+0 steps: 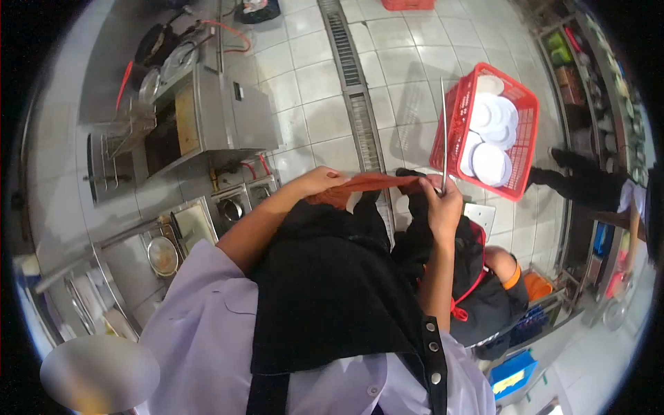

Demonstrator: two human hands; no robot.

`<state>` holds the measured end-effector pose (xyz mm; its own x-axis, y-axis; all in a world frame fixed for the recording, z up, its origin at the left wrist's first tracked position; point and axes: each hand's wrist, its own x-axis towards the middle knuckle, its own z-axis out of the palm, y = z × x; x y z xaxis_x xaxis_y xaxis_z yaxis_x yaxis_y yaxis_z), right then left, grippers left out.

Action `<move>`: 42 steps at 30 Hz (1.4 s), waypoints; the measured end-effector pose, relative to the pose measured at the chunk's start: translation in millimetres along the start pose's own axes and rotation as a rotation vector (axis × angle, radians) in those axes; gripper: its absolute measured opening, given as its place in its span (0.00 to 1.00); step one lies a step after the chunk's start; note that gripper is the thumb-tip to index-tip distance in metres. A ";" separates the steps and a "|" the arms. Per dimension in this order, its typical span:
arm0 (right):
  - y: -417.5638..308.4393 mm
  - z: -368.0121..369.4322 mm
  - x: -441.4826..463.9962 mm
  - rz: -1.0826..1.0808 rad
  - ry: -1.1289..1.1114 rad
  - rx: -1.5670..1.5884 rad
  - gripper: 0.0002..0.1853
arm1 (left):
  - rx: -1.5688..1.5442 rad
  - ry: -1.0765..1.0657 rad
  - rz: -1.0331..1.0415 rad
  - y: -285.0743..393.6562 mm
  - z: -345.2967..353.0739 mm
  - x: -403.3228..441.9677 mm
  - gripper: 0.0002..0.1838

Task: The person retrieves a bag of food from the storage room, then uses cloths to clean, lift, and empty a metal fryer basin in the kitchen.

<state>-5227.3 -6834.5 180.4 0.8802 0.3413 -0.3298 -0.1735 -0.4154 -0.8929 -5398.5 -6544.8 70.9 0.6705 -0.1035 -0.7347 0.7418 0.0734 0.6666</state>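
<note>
Cloth [377, 182]: long axis sideways
Metal rod [444, 131]: long axis lengthwise, pointing forward, away from the body
Left hand [324, 181]: gripping cloth
Right hand [445, 202]: closed on rod, cloth

from my end of the head camera, i see what looks like a commercial kitchen. i can tell by the steel cabinet [250, 114], the dark pan [153, 45], the drain grate [366, 124] in the tiled floor [308, 86] and the red basket [527, 131] full of white plates [490, 164].

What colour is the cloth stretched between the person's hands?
Reddish-brown cloth; it shows best in the head view, the only one.
</note>
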 end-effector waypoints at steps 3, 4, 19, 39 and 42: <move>-18.5 10.3 29.8 0.001 -0.020 0.070 0.06 | 0.180 -0.089 -0.018 10.1 -34.3 11.2 0.17; -26.6 15.3 42.1 -0.016 -0.030 0.066 0.06 | 0.233 -0.107 0.029 14.7 -44.8 15.3 0.17; -183.9 174.3 298.5 -0.042 -0.044 -0.262 0.15 | -0.055 0.669 0.611 259.5 -247.3 84.4 0.09; -348.5 93.9 613.5 0.031 -0.148 0.651 0.13 | 0.468 0.332 0.926 628.4 -328.6 294.1 0.15; -372.5 53.7 666.3 -0.078 -0.144 0.494 0.15 | 0.428 0.301 0.896 686.4 -330.6 333.0 0.11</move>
<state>-4599.9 -6407.2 276.9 0.8353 0.4822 -0.2642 -0.3283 0.0520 -0.9431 -4661.2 -6201.0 242.2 0.9933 0.0715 0.0910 -0.0590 -0.3632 0.9298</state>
